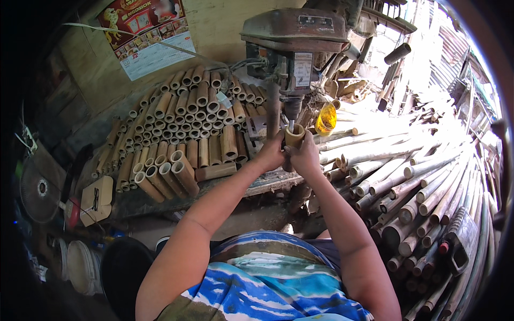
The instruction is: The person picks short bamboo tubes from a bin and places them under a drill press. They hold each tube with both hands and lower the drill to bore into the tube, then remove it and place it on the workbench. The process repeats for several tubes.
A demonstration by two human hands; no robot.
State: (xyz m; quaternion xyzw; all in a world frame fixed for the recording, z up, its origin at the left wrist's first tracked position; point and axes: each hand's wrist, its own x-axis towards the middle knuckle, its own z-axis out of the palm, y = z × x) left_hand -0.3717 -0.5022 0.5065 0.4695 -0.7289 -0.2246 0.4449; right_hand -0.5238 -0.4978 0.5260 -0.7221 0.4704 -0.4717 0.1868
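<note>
Upright under the drill press (293, 32) is a short bamboo tube (294, 137), its open end facing up. The bit below the drill chuck (292, 108) reaches down to the tube's mouth; how far in it goes I cannot tell. My left hand (271, 154) wraps the tube's left side, close to the metal column (272, 109). From the right, my right hand (305, 155) grips the same tube, fingers closed round it. Both hands nearly meet in front. A yellow translucent container (325, 119) hangs just right of the tube.
Many cut bamboo tubes (184, 115) are stacked left on the workbench (251, 187), several standing at its front. Long bamboo poles (412, 176) fill the right side, with a chainsaw-like tool (460, 238) on them. A cardboard box (97, 200) and a fan (42, 187) are far left.
</note>
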